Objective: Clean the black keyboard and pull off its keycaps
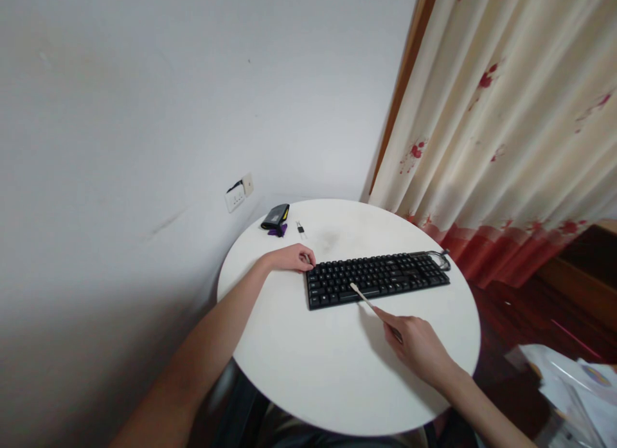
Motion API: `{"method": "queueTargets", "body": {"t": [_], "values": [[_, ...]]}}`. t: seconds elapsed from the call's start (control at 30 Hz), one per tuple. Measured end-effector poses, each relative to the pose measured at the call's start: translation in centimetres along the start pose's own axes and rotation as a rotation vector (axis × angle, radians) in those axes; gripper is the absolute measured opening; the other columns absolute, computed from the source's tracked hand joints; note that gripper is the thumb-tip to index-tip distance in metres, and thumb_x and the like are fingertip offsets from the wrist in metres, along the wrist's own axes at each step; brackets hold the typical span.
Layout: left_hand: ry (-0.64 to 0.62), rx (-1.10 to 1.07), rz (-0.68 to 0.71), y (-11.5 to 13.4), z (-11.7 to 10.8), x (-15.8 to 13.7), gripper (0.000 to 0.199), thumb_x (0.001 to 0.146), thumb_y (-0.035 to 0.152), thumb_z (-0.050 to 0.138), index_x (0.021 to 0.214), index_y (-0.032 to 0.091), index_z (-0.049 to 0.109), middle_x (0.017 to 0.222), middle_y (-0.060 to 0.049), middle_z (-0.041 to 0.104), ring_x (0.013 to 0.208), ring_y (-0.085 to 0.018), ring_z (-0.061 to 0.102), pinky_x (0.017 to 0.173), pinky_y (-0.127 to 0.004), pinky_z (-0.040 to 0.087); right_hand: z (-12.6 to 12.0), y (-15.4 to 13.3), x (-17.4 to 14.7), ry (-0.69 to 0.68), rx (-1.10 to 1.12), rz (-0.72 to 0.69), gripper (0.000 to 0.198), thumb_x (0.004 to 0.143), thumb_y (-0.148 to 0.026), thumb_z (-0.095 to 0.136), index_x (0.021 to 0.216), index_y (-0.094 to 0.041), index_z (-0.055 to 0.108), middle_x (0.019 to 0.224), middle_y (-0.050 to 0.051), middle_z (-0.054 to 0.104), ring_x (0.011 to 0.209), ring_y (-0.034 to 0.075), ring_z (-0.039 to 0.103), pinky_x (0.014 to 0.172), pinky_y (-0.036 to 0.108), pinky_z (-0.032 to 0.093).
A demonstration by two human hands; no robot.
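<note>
A black keyboard [378, 277] lies flat on the round white table [308, 371], its cable bundled at the far right corner. My left hand [294, 258] rests at the keyboard's far left corner, its fingers curled closed against the edge. In my right hand [417, 345] is a thin pale brush [365, 297], gripped by its handle. The brush's wider tip reaches over the lower middle keys, just above the space bar; whether it touches them I cannot tell.
Toward the wall lie a dark folded pouch [276, 216] with yellow inside, a purple item [278, 231] and a small black piece with wire ends [301, 229]. A wall socket [235, 198] is at left. A floral curtain [482, 126] hangs at right, above plastic-wrapped items [569, 377].
</note>
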State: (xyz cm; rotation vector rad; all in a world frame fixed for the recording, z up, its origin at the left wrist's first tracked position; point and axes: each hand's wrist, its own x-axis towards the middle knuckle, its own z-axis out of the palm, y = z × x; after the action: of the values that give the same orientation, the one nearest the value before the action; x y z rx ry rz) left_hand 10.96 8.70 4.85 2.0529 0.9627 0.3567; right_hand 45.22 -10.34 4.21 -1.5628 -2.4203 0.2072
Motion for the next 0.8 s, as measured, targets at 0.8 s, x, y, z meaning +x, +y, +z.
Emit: {"method": "queueTargets", "body": {"t": [0.8], "values": [[-0.002,0.008,-0.002,0.1,0.0,0.0,0.024,0.073,0.028,0.065,0.091,0.014,0.070,0.078,-0.004,0.069,0.071,-0.014,0.062,0.068,-0.023,0.048,0.0,-4.0,8.3,0.125,-0.029,0.154,0.037,0.095,-0.022,0.035,0.120,-0.023,0.062,0.081,0.005,0.073,0.071,0.018,0.067,0.062,0.024,0.038]]}}
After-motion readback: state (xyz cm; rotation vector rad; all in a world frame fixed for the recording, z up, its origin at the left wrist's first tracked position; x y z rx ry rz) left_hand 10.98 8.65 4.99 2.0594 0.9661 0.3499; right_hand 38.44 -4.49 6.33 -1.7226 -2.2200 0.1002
